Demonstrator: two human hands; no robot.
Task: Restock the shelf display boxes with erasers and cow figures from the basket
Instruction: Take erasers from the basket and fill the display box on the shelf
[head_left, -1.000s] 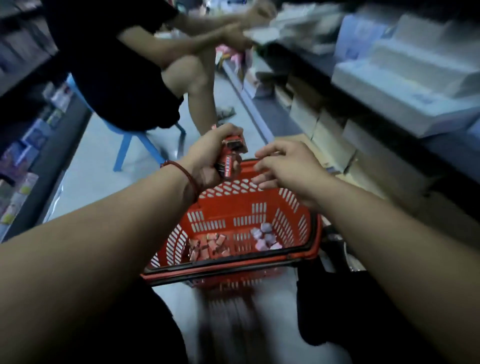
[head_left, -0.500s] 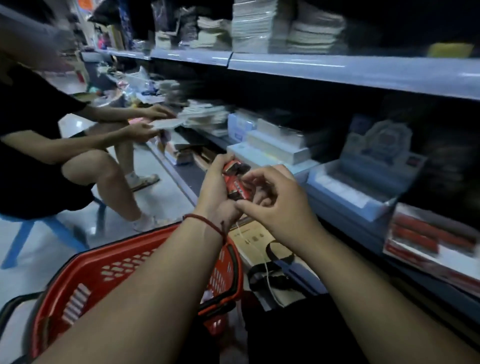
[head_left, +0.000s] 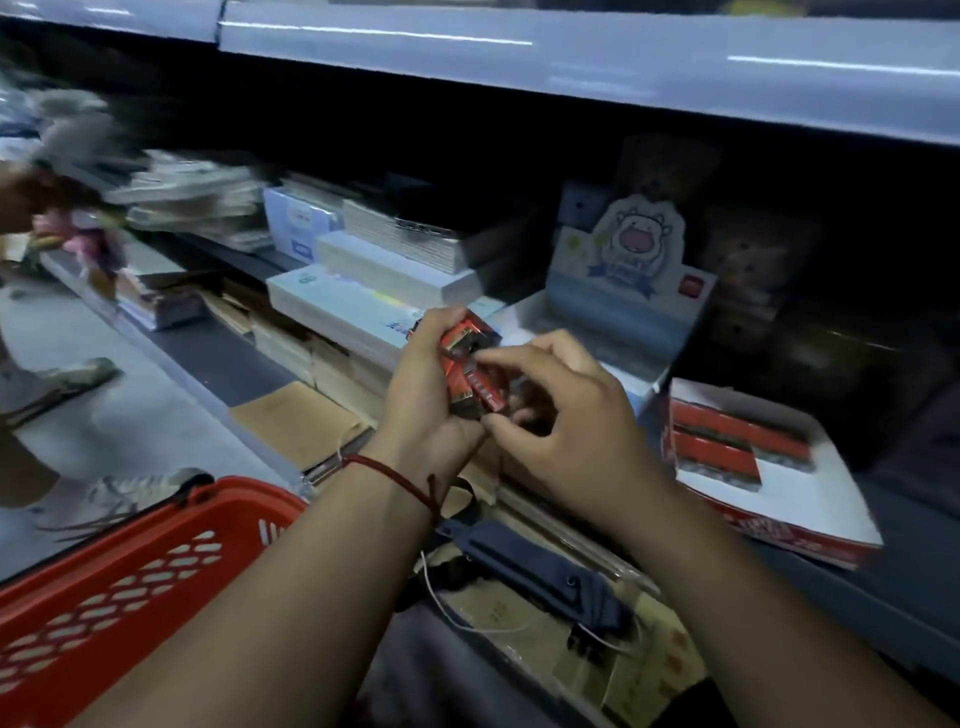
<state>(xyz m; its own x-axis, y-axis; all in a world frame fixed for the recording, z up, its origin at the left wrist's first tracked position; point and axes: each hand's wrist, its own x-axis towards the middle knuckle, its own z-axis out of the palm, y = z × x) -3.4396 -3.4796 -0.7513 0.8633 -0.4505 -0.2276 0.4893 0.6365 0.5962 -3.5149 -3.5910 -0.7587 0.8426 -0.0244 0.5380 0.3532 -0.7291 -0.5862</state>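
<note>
At the far left we note another person's shoe (head_left: 57, 379) on the pale floor, blurred. At lower left the red basket (head_left: 130, 561) shows only its near rim and slotted wall; its contents are out of view. The rim lies just beside our left forearm, with the lower shelf lip (head_left: 171, 358) running diagonally behind it. At centre, the left hand (head_left: 423, 400), a red cord (head_left: 400, 475) at its wrist, has its fingers clenched round a stack of red-wrapped erasers (head_left: 467, 358), held above the shelf edge. The right hand (head_left: 563, 431) meets it from the right, forefinger and thumb curled and pinching the same stack. Directly behind stands the cow display box (head_left: 623, 291), with a tall back card and a low front wall. To the right, a red-and-white display box (head_left: 810, 525) sits tilted towards us, holding red rows at its rear and showing bare white floor in front. The upper shelf (head_left: 571, 67) overhangs all of this.
</note>
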